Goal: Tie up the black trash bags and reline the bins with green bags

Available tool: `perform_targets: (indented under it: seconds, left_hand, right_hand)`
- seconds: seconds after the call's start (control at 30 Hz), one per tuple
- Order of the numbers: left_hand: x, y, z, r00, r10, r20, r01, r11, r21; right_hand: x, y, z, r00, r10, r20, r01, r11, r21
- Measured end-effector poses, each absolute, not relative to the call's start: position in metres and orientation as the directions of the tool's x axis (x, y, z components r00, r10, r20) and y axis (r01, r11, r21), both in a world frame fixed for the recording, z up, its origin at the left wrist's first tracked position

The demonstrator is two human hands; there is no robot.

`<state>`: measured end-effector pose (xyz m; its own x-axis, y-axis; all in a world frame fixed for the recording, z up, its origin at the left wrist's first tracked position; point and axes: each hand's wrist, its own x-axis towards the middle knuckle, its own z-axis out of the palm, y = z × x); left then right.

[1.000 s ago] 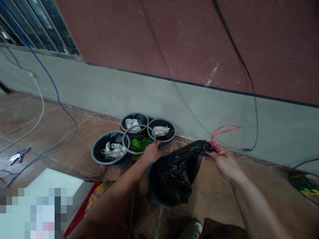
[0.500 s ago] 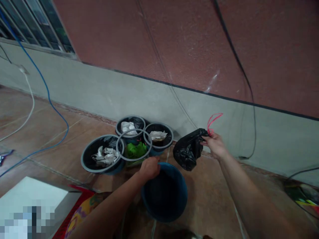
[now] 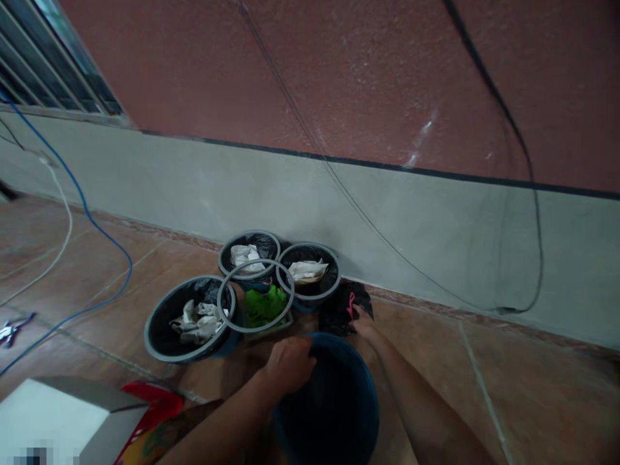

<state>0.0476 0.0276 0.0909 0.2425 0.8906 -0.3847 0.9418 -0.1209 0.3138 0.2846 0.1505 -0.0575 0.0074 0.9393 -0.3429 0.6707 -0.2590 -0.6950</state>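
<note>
My left hand (image 3: 290, 365) is closed over the rim of a blue plastic trash bin (image 3: 371, 381); its inside is dark. To the right of it, my right hand (image 3: 368, 328) has its fingertips at a black plastic garbage bag (image 3: 334, 315) with a pink-red drawstring (image 3: 351, 305). The bag is low by the wall, beside a lined bin (image 3: 334, 290) holding paper. The right fingers look pinched on the bag near the drawstring, partly hidden. A loose grey ring (image 3: 252, 331) rests over a bright green bag (image 3: 265, 305) among the bins.
Two more black-lined bins, a larger one (image 3: 152, 336) and a rear one (image 3: 223, 261), hold crumpled paper. A white box (image 3: 58, 413) stands at lower left. Pliers (image 3: 14, 329), a blue cable (image 3: 101, 226) and a white cord (image 3: 65, 194) lie left. A black cable (image 3: 537, 252) hangs right.
My right hand has carried the black garbage bag left and down, beside the lined bins. My left hand remains on the blue bin's rim. The view has shifted slightly.
</note>
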Motion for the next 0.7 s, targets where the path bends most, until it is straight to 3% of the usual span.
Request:
perform_targets:
  seconds: [0.17, 0.33, 0.47, 0.6, 0.7]
  left_hand:
    - [0.051, 0.026, 0.097, 0.249, 0.865, -0.436, 0.954, -0.143, 0.262]
    - [0.055, 0.022, 0.104, 0.313, 0.833, -0.457, 0.944, -0.216, 0.251]
    - [0.062, 0.016, 0.113, 0.358, 0.791, -0.495, 0.929, -0.25, 0.273]
    - [0.064, 0.011, 0.122, 0.351, 0.779, -0.52, 0.93, -0.226, 0.289]
    - [0.059, 0.007, 0.127, 0.318, 0.8, -0.509, 0.935, -0.176, 0.308]
  right_hand:
    - [0.286, 0.134, -0.066, -0.046, 0.941, -0.334, 0.705, -0.207, -0.679]
    - [0.287, 0.124, -0.049, 0.034, 0.941, -0.338, 0.823, -0.218, -0.525]
    - [0.262, 0.104, -0.024, 0.028, 0.97, -0.243, 0.894, -0.133, -0.428]
    - [0.21, 0.081, -0.003, -0.219, 0.958, -0.183, 0.889, 0.119, -0.441]
    - [0.168, 0.074, 0.003, -0.489, 0.848, -0.207, 0.817, 0.361, -0.45]
